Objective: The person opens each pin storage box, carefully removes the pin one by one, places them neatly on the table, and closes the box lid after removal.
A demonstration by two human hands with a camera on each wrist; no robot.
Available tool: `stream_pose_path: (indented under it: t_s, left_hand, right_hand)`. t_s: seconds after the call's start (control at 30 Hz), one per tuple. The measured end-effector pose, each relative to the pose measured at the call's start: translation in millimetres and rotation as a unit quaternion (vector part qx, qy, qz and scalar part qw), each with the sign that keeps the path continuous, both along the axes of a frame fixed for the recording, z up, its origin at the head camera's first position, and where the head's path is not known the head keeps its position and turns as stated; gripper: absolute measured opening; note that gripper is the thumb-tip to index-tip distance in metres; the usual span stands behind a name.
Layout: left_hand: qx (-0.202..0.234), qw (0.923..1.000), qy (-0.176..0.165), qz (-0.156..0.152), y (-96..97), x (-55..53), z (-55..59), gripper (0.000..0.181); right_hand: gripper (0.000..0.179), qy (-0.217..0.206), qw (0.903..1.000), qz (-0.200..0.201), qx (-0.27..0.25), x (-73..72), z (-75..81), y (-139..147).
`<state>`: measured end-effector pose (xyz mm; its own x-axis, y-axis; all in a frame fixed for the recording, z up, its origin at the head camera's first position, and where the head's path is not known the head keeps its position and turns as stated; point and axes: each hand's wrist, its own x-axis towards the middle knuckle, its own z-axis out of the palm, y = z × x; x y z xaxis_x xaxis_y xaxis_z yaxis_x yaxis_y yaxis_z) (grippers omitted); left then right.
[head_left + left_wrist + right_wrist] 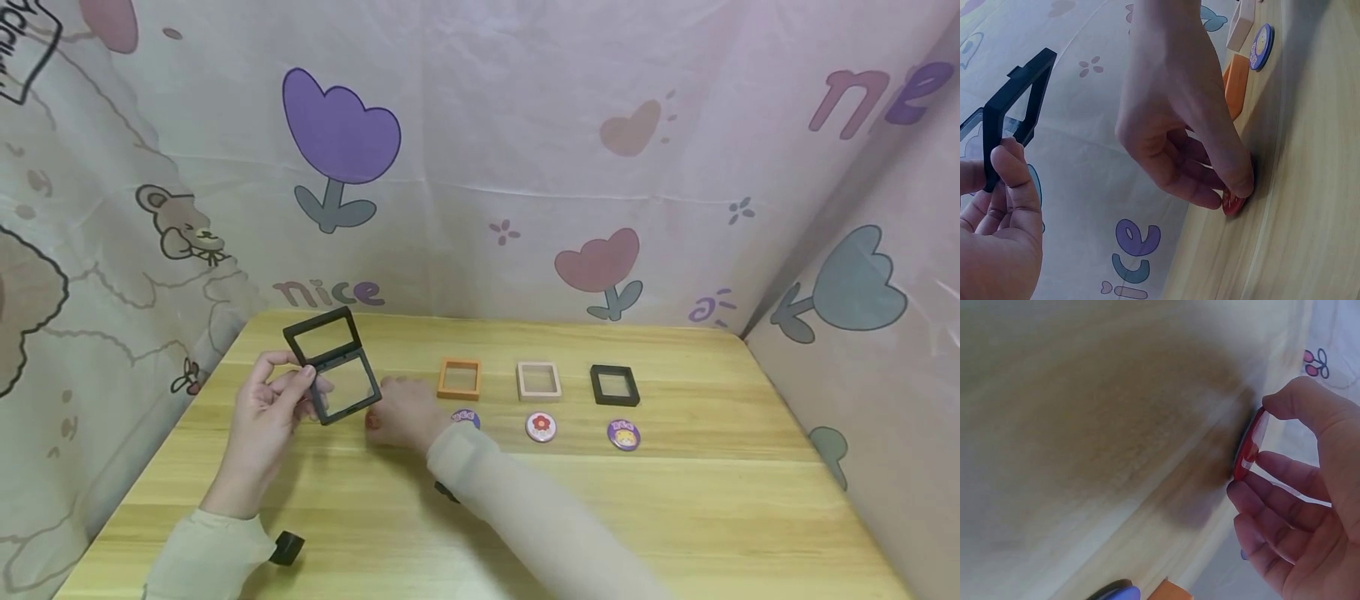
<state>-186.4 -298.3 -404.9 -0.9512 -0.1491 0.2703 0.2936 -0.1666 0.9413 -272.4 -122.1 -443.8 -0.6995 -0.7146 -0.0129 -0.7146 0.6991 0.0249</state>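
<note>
My left hand [258, 425] pinches a black hinged square display frame [336, 358] by its side. The frame is unfolded in the air, with clear panes in both halves. Low at the table, my right hand [405, 412] grips a round red button badge [1250, 447] by its edges, thumb on one side and fingertips on the other. In the right wrist view the badge is tilted on edge, close to the wood. The left wrist view shows only a bit of its red rim below the right thumb.
Behind the right hand, an orange square frame [460, 396], a pale pink one [540, 398] and a black one [617, 401] form a row on the wooden table [675, 517]. Before them lie a purple badge [467, 417], a red-flower badge [541, 427] and another purple badge [624, 434]. Printed curtains [465, 108] surround the table.
</note>
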Motion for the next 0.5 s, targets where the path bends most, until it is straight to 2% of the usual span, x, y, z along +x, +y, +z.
stream_pose_path:
  t_s: [0.5]
  left_hand:
    - [-0.011,0.9999,0.001,-0.001,4.0,-1.7,-4.2,0.008]
  right_hand:
    - [0.016,-0.018,0.9987,-0.011,-0.047,-2.7,-3.7,-2.8]
